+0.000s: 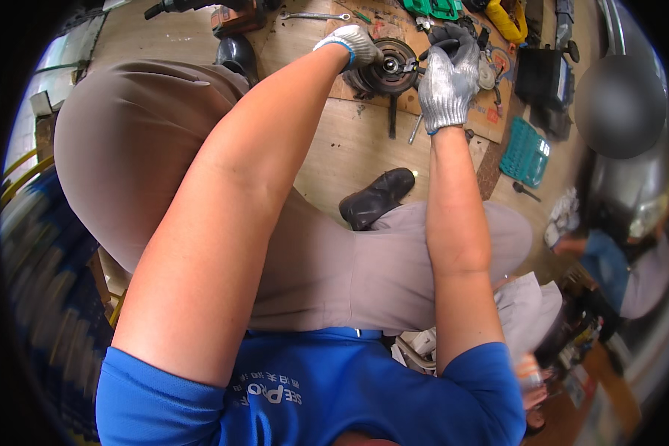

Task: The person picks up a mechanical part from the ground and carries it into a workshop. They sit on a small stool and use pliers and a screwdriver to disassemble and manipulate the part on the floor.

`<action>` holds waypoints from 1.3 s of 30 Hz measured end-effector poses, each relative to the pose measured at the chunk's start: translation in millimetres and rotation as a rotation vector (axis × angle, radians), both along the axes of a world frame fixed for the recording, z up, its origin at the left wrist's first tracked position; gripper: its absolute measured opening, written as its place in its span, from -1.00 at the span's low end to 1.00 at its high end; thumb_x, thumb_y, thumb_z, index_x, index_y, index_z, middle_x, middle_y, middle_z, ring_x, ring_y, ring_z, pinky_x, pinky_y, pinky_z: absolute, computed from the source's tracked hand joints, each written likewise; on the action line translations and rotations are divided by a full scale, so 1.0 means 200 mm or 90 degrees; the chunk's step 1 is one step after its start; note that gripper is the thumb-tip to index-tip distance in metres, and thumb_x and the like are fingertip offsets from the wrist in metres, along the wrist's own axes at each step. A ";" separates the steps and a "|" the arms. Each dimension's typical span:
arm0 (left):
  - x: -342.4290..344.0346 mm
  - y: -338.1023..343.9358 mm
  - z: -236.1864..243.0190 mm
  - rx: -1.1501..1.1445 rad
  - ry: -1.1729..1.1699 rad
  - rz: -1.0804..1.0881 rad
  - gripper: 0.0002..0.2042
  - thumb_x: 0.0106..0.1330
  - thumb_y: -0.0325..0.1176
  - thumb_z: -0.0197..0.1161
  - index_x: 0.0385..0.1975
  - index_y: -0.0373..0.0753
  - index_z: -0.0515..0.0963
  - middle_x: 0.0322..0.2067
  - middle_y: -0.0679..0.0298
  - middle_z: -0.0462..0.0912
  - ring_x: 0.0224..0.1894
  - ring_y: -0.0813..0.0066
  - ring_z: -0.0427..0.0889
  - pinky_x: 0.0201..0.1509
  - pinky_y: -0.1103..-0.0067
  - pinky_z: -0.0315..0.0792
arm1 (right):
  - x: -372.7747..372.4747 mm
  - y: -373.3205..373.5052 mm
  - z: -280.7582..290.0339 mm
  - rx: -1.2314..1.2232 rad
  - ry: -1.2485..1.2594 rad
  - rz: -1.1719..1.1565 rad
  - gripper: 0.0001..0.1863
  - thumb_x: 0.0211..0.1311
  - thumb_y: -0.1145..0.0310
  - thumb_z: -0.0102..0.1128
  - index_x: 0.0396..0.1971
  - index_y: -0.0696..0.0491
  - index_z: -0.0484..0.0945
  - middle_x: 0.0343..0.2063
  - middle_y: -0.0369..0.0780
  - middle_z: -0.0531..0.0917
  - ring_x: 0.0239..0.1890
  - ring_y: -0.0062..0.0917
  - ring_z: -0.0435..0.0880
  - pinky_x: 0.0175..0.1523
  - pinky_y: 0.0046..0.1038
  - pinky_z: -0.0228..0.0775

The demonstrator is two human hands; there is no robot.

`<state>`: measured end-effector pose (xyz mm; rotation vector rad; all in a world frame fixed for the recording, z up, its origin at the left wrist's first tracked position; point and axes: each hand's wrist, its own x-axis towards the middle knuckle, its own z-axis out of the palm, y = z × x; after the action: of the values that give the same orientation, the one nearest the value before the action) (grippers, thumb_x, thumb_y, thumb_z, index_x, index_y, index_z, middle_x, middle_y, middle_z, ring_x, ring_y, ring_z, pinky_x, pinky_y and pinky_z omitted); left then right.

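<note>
A round, dark metal part like a wheel hub [379, 79], with a ring-shaped face and a bright centre bore, lies on a sheet of cardboard on the floor. My left hand [351, 46], in a white knit glove, grips its left rim; the fingertips are partly hidden. On the other side my right hand [451, 74], in a grey-coated glove, is closed round a slim dark-handled tool [412, 68], seemingly pliers, whose tip reaches the hub's centre. The glove hides most of that tool. A dark bar [392, 117] sticks out below the hub toward me.
A combination wrench [316, 15] and a cordless power tool [230, 18] lie far left. Beside the cardboard [485, 123] are a teal socket case [526, 152] and a black case [543, 76]. My black shoe [377, 198] rests nearby. Another person's gloved hand [563, 212] shows at right.
</note>
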<state>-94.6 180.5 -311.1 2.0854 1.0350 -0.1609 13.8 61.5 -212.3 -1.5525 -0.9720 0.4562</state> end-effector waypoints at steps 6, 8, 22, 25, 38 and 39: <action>-0.01 -0.01 0.07 -0.049 0.034 0.048 -0.45 0.10 0.10 0.40 -0.10 -0.27 0.71 -0.06 0.00 0.72 -0.01 0.13 0.71 0.11 0.37 0.56 | -0.02 -0.02 0.00 0.009 -0.009 -0.009 -0.61 0.17 0.73 -0.02 0.01 0.15 0.49 -0.21 -0.26 0.61 -0.13 -0.55 0.59 0.13 -0.50 0.42; -0.01 -0.01 0.06 -0.054 0.022 0.060 -0.45 0.10 0.09 0.40 -0.10 -0.27 0.71 -0.05 0.00 0.72 0.00 0.12 0.71 0.12 0.37 0.56 | -0.03 -0.03 -0.01 0.004 -0.004 -0.006 -0.61 0.18 0.72 -0.03 0.02 0.15 0.48 -0.19 -0.25 0.61 -0.11 -0.55 0.58 0.14 -0.50 0.41; -0.17 0.04 0.05 -0.226 -0.254 -0.015 -0.61 0.24 -0.10 0.38 -0.15 -0.34 0.70 -0.52 0.29 0.64 -0.55 0.57 0.48 -0.49 0.58 0.37 | 0.02 -0.01 -0.02 0.072 0.093 0.050 -0.65 0.20 0.64 0.15 0.01 0.13 0.47 -0.18 -0.29 0.60 -0.15 -0.62 0.53 0.03 -0.55 0.42; -0.14 0.03 0.04 -0.179 -0.176 0.037 -0.61 0.24 -0.12 0.37 -0.17 -0.37 0.70 -0.47 0.21 0.68 -0.49 0.49 0.57 -0.39 0.53 0.49 | 0.00 -0.01 -0.01 0.065 0.103 0.051 -0.64 0.20 0.64 0.16 0.02 0.12 0.47 -0.18 -0.29 0.60 -0.15 -0.62 0.54 0.04 -0.55 0.43; 0.05 0.07 0.17 0.055 0.130 -0.098 -0.46 0.19 -0.02 0.27 0.19 -0.01 0.56 0.04 0.07 0.69 0.03 0.06 0.70 0.18 0.26 0.53 | 0.00 -0.04 -0.02 0.062 0.118 0.091 -0.58 0.21 0.65 0.17 0.09 0.12 0.45 -0.11 -0.27 0.60 -0.10 -0.61 0.53 0.08 -0.54 0.42; 0.05 0.07 0.18 0.052 0.127 -0.092 -0.46 0.19 -0.02 0.27 0.19 -0.01 0.56 0.05 0.07 0.69 0.04 0.06 0.69 0.19 0.26 0.53 | 0.00 -0.04 -0.03 0.068 0.107 0.091 -0.57 0.21 0.65 0.17 0.10 0.12 0.44 -0.11 -0.27 0.60 -0.10 -0.61 0.53 0.08 -0.54 0.41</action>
<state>-83.9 194.2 -274.8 2.2540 1.0202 -0.4126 14.7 54.3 -218.4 -1.3318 -0.9645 0.6147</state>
